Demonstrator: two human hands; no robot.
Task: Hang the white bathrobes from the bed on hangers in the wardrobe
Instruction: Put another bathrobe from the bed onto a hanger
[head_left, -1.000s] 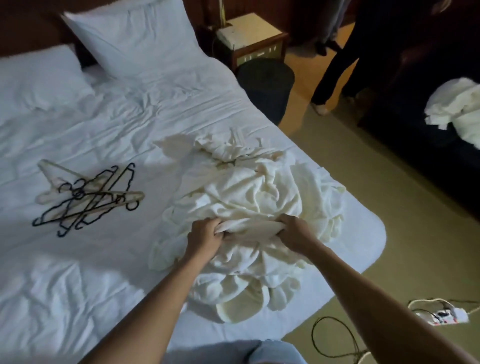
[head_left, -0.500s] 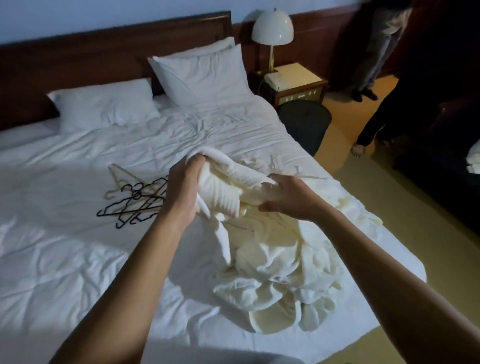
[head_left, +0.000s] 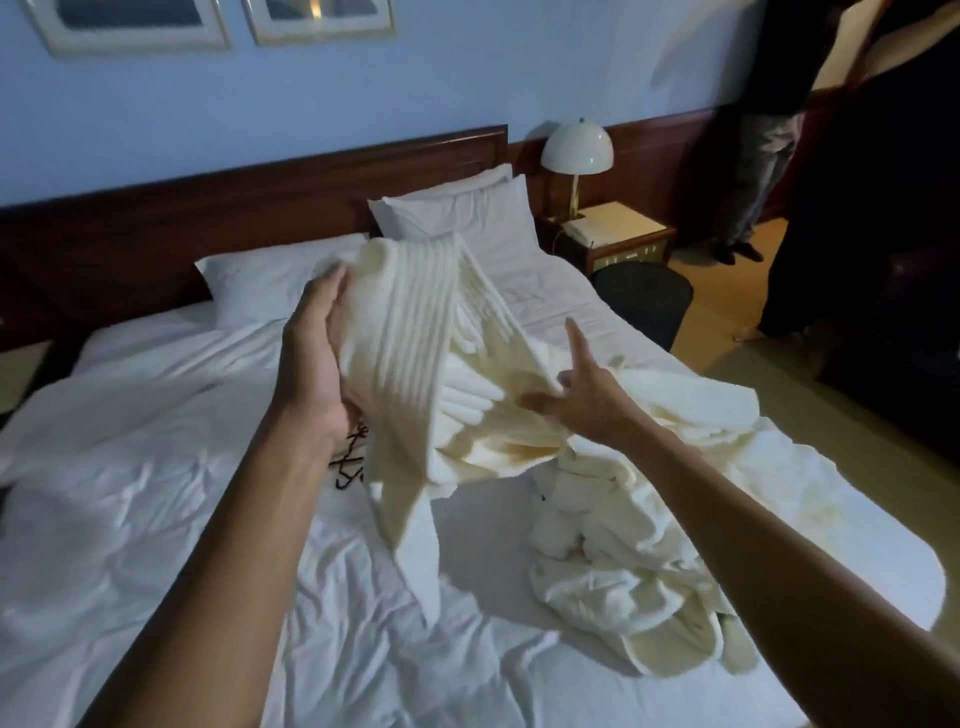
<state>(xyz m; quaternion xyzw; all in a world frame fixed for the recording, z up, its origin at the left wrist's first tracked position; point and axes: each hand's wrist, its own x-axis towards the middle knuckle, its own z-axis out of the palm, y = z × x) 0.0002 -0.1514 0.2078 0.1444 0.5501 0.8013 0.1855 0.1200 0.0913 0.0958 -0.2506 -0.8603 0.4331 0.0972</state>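
While the left grip (head_left: 316, 358) clasps a bathrobe (head_left: 410, 332) over the rumpled bed (head_left: 156, 467), right grip (head_left: 587, 401) unclear, lamp (head_left: 576, 148) beyond.

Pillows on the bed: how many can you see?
3. The left pillow lies at the headboard; at the right, the front pillow covers most of the back pillow. The raised bathrobe may hide more.
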